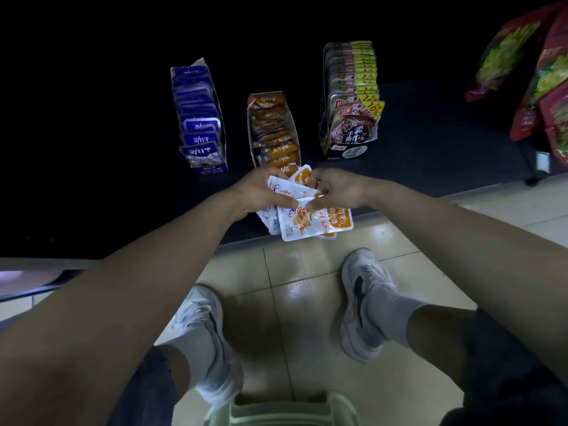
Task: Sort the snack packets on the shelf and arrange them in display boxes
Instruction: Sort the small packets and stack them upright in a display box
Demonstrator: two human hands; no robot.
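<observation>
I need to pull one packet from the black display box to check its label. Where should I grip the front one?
Probably best to pinch the front packet by its top edge, coming from above. It stands upright and rises well over the low front wall of the black display box. The other packets are packed close behind it.

I see bare shelf [430, 142] lanes between the purple box [199, 124], orange box [273, 130] and black box [350, 103]. There is wider room right of the black box, until large bags [538, 78] block the far right.
</observation>
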